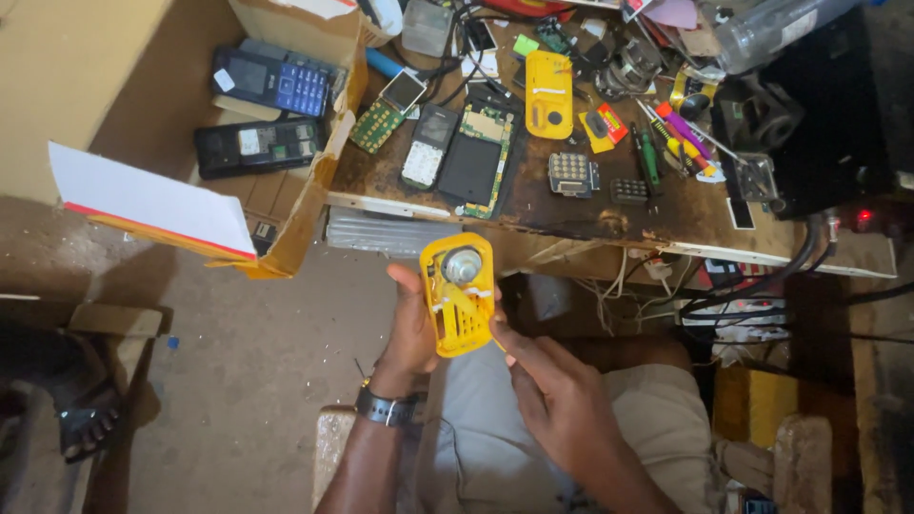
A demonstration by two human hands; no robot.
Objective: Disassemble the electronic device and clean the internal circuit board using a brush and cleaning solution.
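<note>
Two hands: the left hand (411, 328) clamps one open yellow phone shell (458, 293); the right hand (552, 381) pinches a tool (hidden). A second yellow shell (549, 93) lies on the scorched desk (571, 205), concrete floor (248, 362) below.

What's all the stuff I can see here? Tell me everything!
Yellow casing half: one, yellow, open side up with a round silver part inside, held below the bench edge.
Yellow casing cover: one, yellow, lying on the workbench.
Workbench: one, dark worn top, upper middle.
Circuit boards: at least two, green, on the bench.
Keypads: two loose, grey, mid bench.
Screwdrivers: several, mixed colours, right of bench.
Cardboard box: one, brown, left of bench.
Phones: three, dark, in the box.
Plastic bottle: one, clear, top right.
Cables: several, black and white, under bench right.
Wristwatch: one, black, left wrist.
Left hand: grips the casing half.
Right hand: touches its lower edge.
</note>
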